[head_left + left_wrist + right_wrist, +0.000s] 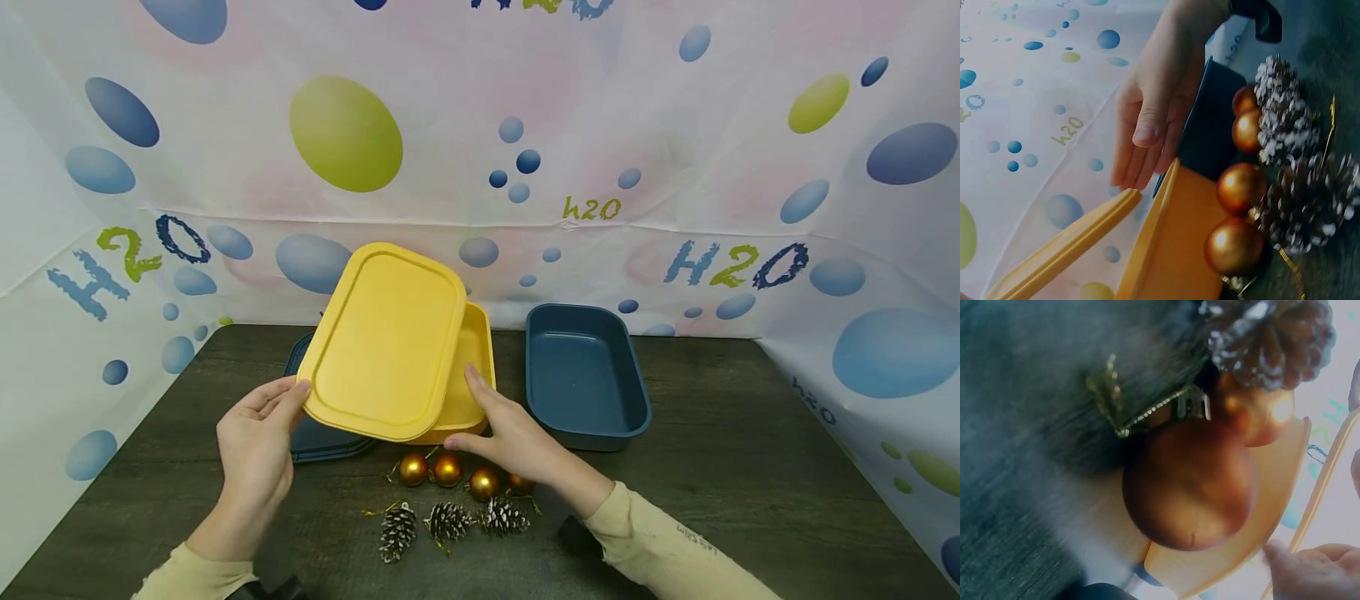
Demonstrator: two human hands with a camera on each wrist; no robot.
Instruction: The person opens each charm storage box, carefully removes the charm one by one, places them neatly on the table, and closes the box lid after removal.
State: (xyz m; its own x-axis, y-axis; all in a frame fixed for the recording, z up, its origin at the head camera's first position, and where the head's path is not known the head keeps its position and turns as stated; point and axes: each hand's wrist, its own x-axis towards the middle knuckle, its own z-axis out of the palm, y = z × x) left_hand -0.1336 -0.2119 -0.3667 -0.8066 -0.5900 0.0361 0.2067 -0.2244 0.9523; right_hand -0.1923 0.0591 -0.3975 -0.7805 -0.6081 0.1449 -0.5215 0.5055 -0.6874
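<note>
My left hand [258, 450] pinches a yellow lid [386, 342] at its near left corner, thumb on top. The lid is tilted above a yellow box [474, 358], covering much of it. At the box's right side is my right hand [517, 429], fingers extended and thumb spread; whether it touches the rim I cannot tell. In the left wrist view, the lid's edge [1072, 240] stands apart from the box wall [1175, 231], and the right hand [1160, 100] shows beyond them.
A dark blue box [588, 375] stands open to the right. Partly hidden behind the yellow lid lies a dark blue lid [326, 442]. Several gold-orange baubles [447, 470] sit in front of the yellow box, with three frosted pine cones [450, 522] nearer me. A printed sheet [480, 167] hangs behind.
</note>
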